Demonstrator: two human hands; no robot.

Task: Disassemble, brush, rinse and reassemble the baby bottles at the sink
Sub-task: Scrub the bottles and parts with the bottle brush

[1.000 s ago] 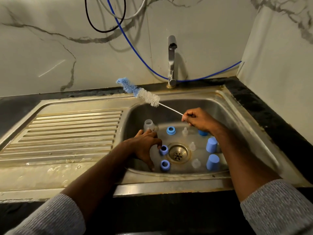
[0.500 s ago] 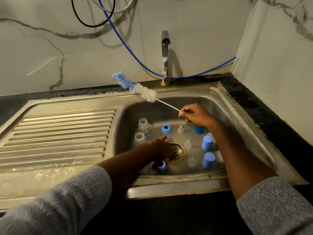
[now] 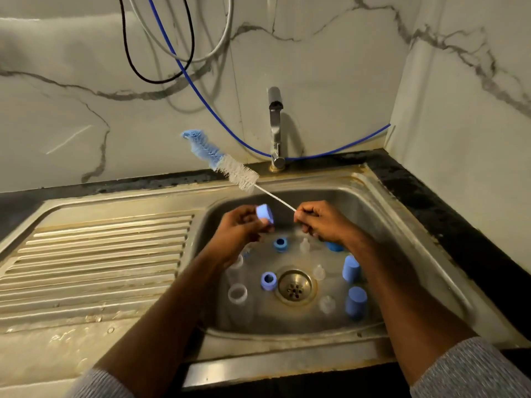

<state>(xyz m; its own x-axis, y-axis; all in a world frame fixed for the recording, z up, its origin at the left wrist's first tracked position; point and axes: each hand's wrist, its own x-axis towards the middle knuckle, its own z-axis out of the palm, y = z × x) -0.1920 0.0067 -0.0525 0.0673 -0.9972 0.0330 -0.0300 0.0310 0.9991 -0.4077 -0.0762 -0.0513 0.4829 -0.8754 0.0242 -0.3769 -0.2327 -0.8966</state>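
Left hand [image 3: 240, 228] has come up off the basin floor since half a second ago, now pinching a blue collar ring [image 3: 265, 214] above the sink [image 3: 425, 271]; one ring is gone from the front of the basin near the drain [image 3: 294, 286]. Right hand [image 3: 321, 222] grips the wire stem of the bottle brush [image 3: 227, 165], bristle end angled up and left over the back rim, apparently staged to feed into the ring's bore. Remaining parts stay on the basin floor: two blue rings [image 3: 269, 280], clear teats [image 3: 319, 272], blue caps [image 3: 351, 268] toward the right wall, clear bottle bodies [image 3: 237, 293] toward the left wall. So disassembly looks done, brushing is starting. Tap [image 3: 275, 127] at the back rim, no water visibly running. Ribbed steel drainboard [image 3: 94, 262] left of the basin, marble-look wall, blue hose [image 3: 207, 101] and cables hanging behind.
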